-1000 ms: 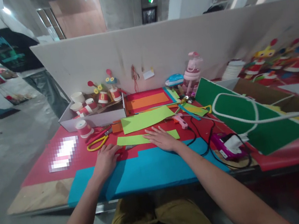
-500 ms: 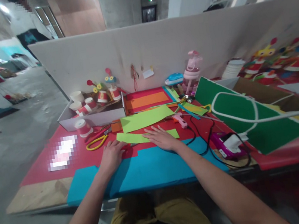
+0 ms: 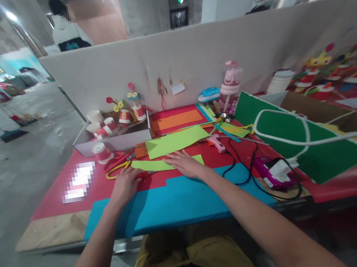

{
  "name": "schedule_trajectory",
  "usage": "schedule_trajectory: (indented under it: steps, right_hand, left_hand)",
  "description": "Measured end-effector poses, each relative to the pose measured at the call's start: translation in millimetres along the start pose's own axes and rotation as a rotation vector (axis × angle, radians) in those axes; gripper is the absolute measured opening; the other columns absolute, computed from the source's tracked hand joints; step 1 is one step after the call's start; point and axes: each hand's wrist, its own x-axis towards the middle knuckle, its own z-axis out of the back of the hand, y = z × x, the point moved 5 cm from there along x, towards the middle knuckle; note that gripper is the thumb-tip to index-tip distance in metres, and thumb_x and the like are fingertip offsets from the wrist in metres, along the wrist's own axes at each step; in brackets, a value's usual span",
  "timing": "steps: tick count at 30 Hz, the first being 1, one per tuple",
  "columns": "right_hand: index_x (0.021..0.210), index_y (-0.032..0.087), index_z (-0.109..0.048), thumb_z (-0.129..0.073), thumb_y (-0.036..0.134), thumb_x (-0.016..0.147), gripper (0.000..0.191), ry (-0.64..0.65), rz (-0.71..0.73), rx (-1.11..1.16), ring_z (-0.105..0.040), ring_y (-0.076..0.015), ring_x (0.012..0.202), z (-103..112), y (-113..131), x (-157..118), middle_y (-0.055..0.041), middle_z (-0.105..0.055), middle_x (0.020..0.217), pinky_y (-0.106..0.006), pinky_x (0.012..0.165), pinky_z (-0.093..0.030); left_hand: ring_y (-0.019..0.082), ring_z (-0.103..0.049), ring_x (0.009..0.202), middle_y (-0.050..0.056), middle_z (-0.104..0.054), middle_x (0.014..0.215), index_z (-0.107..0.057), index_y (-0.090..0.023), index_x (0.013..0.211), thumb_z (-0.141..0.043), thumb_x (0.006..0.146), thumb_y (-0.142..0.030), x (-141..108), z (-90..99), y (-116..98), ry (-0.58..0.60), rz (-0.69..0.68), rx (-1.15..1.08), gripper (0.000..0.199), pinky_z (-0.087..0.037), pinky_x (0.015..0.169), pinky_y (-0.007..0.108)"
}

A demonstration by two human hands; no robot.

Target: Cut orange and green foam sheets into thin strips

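A narrow light-green paper strip (image 3: 154, 165) lies on the red table covering, near the far edge of a blue sheet (image 3: 182, 202). My left hand (image 3: 126, 185) rests at the strip's left end, fingers stretched over it. Fingers spread, my right hand (image 3: 185, 164) presses flat on the strip right of its middle. Just beyond is a wider light-green sheet (image 3: 178, 141). Yellow-handled scissors (image 3: 116, 169) lie beyond my left hand, beside a red-handled tool (image 3: 118, 161). A pink glue gun (image 3: 216, 143) sits to the right of the strip. Something small under the strip is mostly hidden.
A white box (image 3: 115, 142) holds paper cups and cup figures. One red-and-white cup (image 3: 102, 153) stands before it. To the right are a purple power box (image 3: 275, 174) with cables, a green board (image 3: 289, 147) and a pink bottle (image 3: 230, 84). A person (image 3: 69, 33) is behind the partition.
Both hands and the narrow green strip have slid left across the table. The person behind the partition has moved right. My view has shifted slightly.
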Motion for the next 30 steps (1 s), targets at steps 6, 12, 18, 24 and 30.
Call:
schedule_trajectory:
  steps: [6, 12, 18, 24, 30]
  right_hand:
    - [0.148, 0.034, -0.044, -0.026, 0.032, 0.104, 0.048, -0.008, 0.044, 0.021, -0.021, -0.0215, 0.151, 6, -18, -20, 0.0032, -0.032, 0.16, -0.05, 0.123, -0.013]
    - [0.148, 0.032, -0.045, -0.028, 0.028, 0.103, 0.048, -0.003, 0.024, 0.0, -0.021, -0.0224, 0.151, 3, -19, -17, 0.0019, -0.031, 0.16, -0.05, 0.124, -0.013]
    - [0.147, 0.031, -0.046, -0.03, 0.026, 0.103, 0.047, -0.003, 0.037, 0.019, -0.021, -0.0232, 0.151, 2, -20, -17, 0.0012, -0.032, 0.16, -0.051, 0.124, -0.013]
    - [0.148, 0.033, -0.045, -0.031, 0.025, 0.103, 0.048, -0.019, 0.063, 0.055, -0.023, -0.0235, 0.15, 1, -21, -17, 0.0003, -0.033, 0.16, -0.054, 0.123, -0.013]
    - [0.147, 0.035, -0.046, -0.03, 0.028, 0.104, 0.046, -0.035, 0.033, 0.066, -0.02, -0.0252, 0.151, 5, -18, -19, 0.0031, -0.034, 0.159, -0.057, 0.122, -0.015]
  left_hand:
    - [0.027, -0.058, 0.106, 0.009, -0.069, 0.109, -0.07, -0.023, 0.111, -0.047, 0.089, -0.02, -5, -1.5, 6, -0.019, -0.005, -0.022, 0.032, -0.048, 0.094, 0.043]
    - [0.028, -0.058, 0.107, 0.01, -0.069, 0.113, -0.07, -0.021, 0.113, -0.047, 0.09, -0.02, -9, -4.2, 5, -0.028, 0.012, -0.025, 0.033, -0.048, 0.094, 0.044]
    - [0.029, -0.059, 0.106, 0.01, -0.069, 0.111, -0.07, -0.021, 0.115, -0.048, 0.09, -0.02, -12, -5.1, 2, -0.043, 0.014, -0.021, 0.033, -0.048, 0.093, 0.044]
    - [0.028, -0.058, 0.106, 0.009, -0.069, 0.11, -0.07, -0.022, 0.114, -0.05, 0.09, -0.018, -10, -8.2, -3, -0.058, -0.002, -0.014, 0.032, -0.048, 0.093, 0.045]
    - [0.028, -0.059, 0.103, 0.01, -0.069, 0.108, -0.07, -0.021, 0.112, -0.051, 0.09, -0.018, -6, -9.9, -11, -0.056, 0.001, -0.031, 0.03, -0.049, 0.09, 0.044]
